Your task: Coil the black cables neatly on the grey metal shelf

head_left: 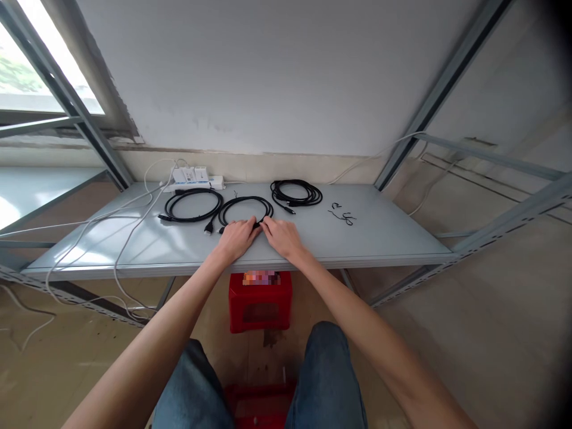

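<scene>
A coiled black cable (247,198) lies on the grey metal shelf (379,229) in front of me, its plug end poking out at the left of the loop. My left hand (240,237) is closed on the near side of this coil. Right beside it, my right hand (282,236) pinches the same coil with thumb and fingertips. The bit of cable between the two hands is mostly covered by the fingers. To the left rests a second black cable coil (193,190), and farther back on the right a third, thicker coil (297,182).
Short black twist ties (343,215) are scattered right of the coils. A white power strip (216,182) with chargers stands against the wall, and white cords (120,253) hang over the shelf's left front edge. Metal uprights flank the shelf. A red stool (260,301) is underneath.
</scene>
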A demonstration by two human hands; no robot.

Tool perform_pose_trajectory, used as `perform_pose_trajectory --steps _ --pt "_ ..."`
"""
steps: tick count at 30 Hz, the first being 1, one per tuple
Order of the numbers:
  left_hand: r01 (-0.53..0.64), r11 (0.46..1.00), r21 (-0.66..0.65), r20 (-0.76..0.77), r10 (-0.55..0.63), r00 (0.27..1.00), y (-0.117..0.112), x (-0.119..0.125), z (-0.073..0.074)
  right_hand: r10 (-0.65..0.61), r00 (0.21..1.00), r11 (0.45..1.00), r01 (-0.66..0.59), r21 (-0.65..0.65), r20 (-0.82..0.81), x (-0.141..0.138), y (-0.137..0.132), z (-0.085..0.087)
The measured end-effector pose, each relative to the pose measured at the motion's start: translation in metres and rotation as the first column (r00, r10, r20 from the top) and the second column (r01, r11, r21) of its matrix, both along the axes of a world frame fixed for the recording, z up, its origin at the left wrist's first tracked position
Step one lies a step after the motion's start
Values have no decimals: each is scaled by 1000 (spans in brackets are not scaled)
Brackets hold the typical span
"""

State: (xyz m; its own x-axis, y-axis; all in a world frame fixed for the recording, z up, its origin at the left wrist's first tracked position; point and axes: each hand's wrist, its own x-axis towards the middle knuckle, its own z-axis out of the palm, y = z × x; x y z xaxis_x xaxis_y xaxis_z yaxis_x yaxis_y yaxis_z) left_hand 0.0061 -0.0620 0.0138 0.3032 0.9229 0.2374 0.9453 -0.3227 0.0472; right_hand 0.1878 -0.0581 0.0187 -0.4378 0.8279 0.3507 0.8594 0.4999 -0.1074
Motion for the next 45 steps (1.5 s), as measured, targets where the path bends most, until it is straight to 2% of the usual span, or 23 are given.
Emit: perform_pose_trajectory --steps 14,24,32,45 --pt "11 999 35 -16 -10 1000 -3 2 2 -49 999 999 49 0 -11 -1 0 -1" --pt "-6 1000 29 -57 8 998 -4 3 3 26 997 1000 -25 19 -72 0 1 -2" --pt "14 1000 4 18 -14 1000 -6 3 6 66 986 997 -58 55 -155 1 2 -5" --pt "28 997 75 -21 -27 999 -5 3 4 98 975 983 -63 174 -201 2 4 -9"
